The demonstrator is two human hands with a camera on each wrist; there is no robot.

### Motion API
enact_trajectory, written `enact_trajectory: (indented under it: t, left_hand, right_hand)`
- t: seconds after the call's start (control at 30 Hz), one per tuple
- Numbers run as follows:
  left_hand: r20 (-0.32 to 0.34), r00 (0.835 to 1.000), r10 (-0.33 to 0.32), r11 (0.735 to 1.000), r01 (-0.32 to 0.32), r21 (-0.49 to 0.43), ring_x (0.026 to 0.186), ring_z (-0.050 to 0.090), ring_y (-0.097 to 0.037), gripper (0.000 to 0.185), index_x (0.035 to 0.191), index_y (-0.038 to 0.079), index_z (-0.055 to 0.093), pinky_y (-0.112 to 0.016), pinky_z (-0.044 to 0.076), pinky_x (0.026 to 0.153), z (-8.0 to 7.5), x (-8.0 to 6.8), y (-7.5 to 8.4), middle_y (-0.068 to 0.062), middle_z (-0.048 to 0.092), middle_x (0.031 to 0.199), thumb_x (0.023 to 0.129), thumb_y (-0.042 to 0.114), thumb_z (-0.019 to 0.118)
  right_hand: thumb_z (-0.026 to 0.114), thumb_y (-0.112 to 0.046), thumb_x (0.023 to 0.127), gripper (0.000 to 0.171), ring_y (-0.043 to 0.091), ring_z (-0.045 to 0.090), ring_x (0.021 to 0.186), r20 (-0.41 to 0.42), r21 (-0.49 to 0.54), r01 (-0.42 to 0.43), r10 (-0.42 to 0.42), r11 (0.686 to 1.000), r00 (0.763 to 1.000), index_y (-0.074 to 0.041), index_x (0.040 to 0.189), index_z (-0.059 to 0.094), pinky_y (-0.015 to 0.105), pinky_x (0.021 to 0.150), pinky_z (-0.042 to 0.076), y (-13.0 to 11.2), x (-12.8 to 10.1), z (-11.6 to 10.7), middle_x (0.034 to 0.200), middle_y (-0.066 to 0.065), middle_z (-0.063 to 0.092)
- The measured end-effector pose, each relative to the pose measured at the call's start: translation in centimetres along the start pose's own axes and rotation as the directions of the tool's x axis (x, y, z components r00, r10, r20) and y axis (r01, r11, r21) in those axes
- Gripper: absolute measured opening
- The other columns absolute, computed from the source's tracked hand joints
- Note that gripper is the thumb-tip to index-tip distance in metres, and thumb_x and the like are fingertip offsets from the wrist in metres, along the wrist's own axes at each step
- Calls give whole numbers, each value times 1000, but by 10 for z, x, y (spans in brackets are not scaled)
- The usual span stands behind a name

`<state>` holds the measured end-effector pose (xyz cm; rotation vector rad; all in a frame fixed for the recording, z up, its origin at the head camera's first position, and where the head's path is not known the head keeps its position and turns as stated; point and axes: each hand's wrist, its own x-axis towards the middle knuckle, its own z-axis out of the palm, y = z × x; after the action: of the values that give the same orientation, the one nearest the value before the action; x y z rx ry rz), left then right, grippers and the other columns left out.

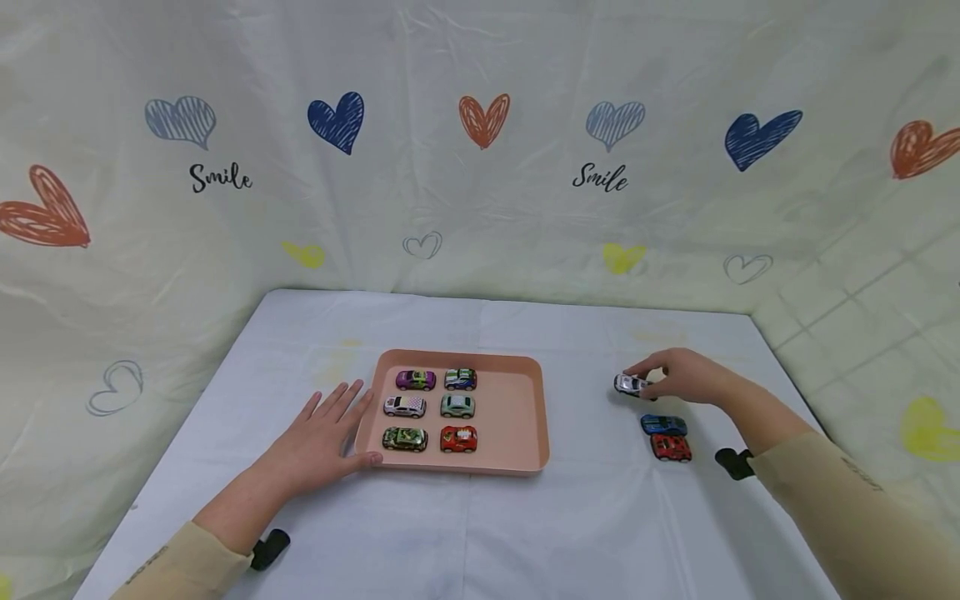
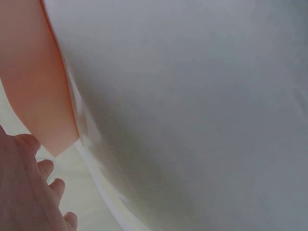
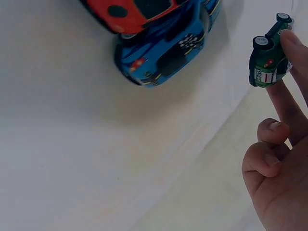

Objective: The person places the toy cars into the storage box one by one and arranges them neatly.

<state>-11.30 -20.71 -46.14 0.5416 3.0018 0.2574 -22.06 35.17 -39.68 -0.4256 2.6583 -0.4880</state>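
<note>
Right of the pink tray (image 1: 525,417), right hand (image 1: 686,377) pinching a white toy car (image 1: 632,384), left hand (image 1: 318,442) flat, released, touching tray's edge.

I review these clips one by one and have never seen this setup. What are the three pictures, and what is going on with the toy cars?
No machine here: a person works with bare hands, wearing one camera on the head and one on each wrist. The head view shows a white-covered table with a pink tray holding six toy cars in two columns. The left hand lies flat against the tray's left edge; its wrist camera shows only a tray corner and cloth. The right hand pinches a small white toy car right of the tray. A blue car and a red car lie nearby, close up in the right wrist view.
</note>
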Motion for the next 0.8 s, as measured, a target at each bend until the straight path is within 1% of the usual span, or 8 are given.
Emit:
enact_trajectory:
  t: [0.1, 0.17, 0.27, 0.4, 0.5, 0.67, 0.8]
  left_hand:
    - [-1, 1000, 2, 1000, -2, -2, 151, 14, -33, 104, 158, 13, 26, -57, 8, 120, 1, 1, -1, -10, 18, 165, 83, 80, 51]
    - [0, 1000, 2, 1000, -2, -2, 151, 13, -33, 104, 158, 13, 25, -57, 7, 120, 1, 0, -1, -10, 18, 165, 83, 80, 51]
    - [0, 1000, 3, 1000, -3, -4, 151, 13, -33, 103, 159, 13, 25, -57, 7, 121, 1, 0, -1, -10, 18, 165, 83, 79, 50]
    - [-12, 1000, 13, 1000, -14, -17, 150, 15, -34, 103, 158, 12, 26, -57, 8, 120, 0, 0, 0, -11, 20, 164, 84, 79, 51]
    - [-17, 1000, 12, 1000, -12, -15, 151, 15, -33, 103, 158, 13, 27, -57, 8, 120, -1, 0, 0, -11, 20, 164, 83, 80, 50]
    - [-15, 1000, 1, 1000, -1, -6, 151, 14, -33, 103, 158, 13, 27, -56, 8, 121, 1, 0, 0, -10, 19, 164, 83, 80, 49]
    - [-22, 1000, 8, 1000, -9, -26, 150, 15, -34, 103, 158, 13, 27, -57, 8, 120, 0, -1, 0, -11, 20, 164, 83, 80, 50]
  right_hand:
    - [77, -30, 87, 42, 33, 57, 110, 10, 28, -6, 5, 1000, 1000, -17, 126, 70, 48, 87, 52, -9, 2, 0, 130, 17, 62]
    - [77, -31, 87, 42, 32, 57, 110, 14, 45, 3, -3, 999, 1000, -16, 127, 70, 47, 86, 52, -16, 4, 0, 131, 17, 62]
    - [77, -32, 87, 43, 28, 56, 104, 16, 73, 17, -19, 997, 1000, -16, 127, 70, 41, 83, 52, -25, 8, 1, 132, 16, 61]
    - [77, -32, 87, 43, 21, 55, 91, 25, 110, 35, -38, 993, 999, -17, 127, 70, 35, 74, 49, -39, 12, 3, 132, 14, 61]
    - [77, -32, 88, 43, 19, 55, 86, 28, 134, 50, -54, 990, 998, -18, 127, 70, 34, 71, 49, -50, 16, 6, 131, 13, 61]
    - [77, -31, 88, 42, 19, 56, 88, 36, 160, 63, -70, 985, 997, -20, 127, 70, 34, 73, 49, -70, 24, 12, 129, 9, 63]
    - [77, -29, 87, 41, 20, 55, 85, 44, 177, 69, -78, 982, 996, -21, 127, 70, 33, 71, 49, -89, 30, 18, 121, 5, 65]
